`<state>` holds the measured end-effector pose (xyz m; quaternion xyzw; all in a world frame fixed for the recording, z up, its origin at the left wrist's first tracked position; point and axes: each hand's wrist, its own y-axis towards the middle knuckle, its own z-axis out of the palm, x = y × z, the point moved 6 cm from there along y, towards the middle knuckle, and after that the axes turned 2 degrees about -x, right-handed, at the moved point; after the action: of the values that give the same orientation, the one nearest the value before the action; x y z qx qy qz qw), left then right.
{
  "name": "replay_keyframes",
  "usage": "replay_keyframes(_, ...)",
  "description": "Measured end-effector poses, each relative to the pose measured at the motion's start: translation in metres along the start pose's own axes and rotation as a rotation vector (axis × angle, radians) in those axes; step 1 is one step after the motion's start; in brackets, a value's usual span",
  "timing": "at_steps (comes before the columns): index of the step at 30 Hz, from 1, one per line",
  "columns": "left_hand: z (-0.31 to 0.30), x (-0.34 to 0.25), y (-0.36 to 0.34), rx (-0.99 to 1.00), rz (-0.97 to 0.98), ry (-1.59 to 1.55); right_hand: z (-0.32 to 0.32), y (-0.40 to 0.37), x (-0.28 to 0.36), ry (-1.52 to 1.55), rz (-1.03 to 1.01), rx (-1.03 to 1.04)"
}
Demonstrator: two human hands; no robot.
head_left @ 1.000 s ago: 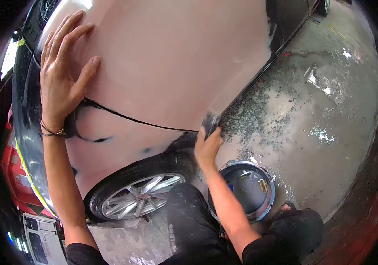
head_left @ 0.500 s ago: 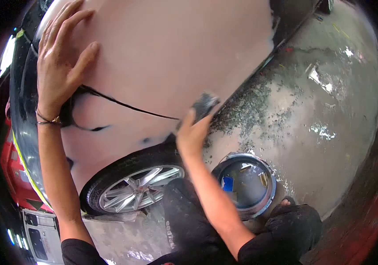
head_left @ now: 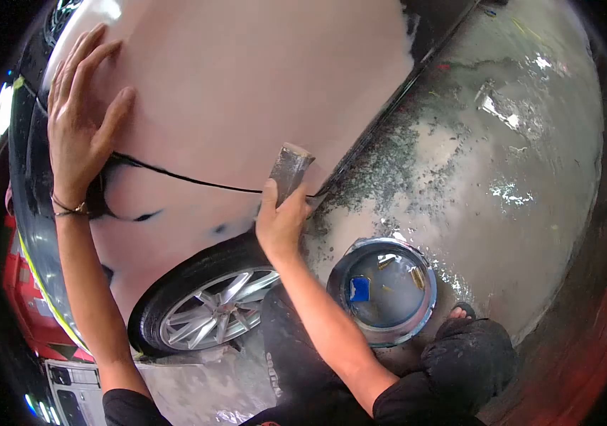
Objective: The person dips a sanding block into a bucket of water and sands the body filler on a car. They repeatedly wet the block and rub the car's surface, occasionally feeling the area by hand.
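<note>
My left hand point(head_left: 80, 117) lies with its fingers spread on the pinkish car panel point(head_left: 247, 85), near the panel's left edge. In my right hand point(head_left: 282, 220) is a grey sanding block point(head_left: 291, 169), gripped between thumb and fingers near the lower edge of the panel, by the dark seam. The block's far end points up and its face rests against or close to the panel; the exact contact is hidden. Just below my right hand is the wheel point(head_left: 211, 312) with silver spokes.
A round bucket point(head_left: 428, 312) of cloudy water stands on the wet floor point(head_left: 545, 241) right of my forearm, with a blue piece point(head_left: 359, 289) inside. Dark debris lies along the car's lower edge. My knees and a foot are near the bucket. A white vehicle point(head_left: 80, 394) is at lower left.
My right hand and the block have shifted left, and the block's motion blur is gone. The view has moved slightly, and my left hand keeps its spread pose on the panel.
</note>
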<state>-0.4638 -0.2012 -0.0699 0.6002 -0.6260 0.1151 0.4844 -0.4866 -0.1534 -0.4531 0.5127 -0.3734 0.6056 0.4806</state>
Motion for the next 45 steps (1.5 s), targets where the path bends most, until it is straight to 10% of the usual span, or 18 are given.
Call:
replay_keyframes(8,-0.002,-0.004,0.006,0.038,0.018,0.009,-0.035,0.165,-0.118,-0.094,0.374,-0.135)
replay_keyframes(14,-0.003,-0.008,0.007,0.059,-0.003,0.014,0.000,0.029,0.002,0.063,-0.068,0.047)
replay_keyframes(21,-0.005,-0.010,0.008,0.084,-0.011,0.016,-0.043,0.212,-0.081,-0.126,0.214,-0.085)
replay_keyframes(31,-0.005,-0.014,0.012,0.094,-0.024,0.030,-0.014,0.086,-0.003,-0.173,-0.260,-0.003)
replay_keyframes(37,-0.004,-0.011,0.012,0.092,-0.020,0.021,-0.051,0.261,-0.065,-0.114,0.148,-0.074)
replay_keyframes(45,-0.007,-0.016,0.014,0.103,-0.035,0.031,-0.014,0.075,-0.026,0.023,-0.127,0.040)
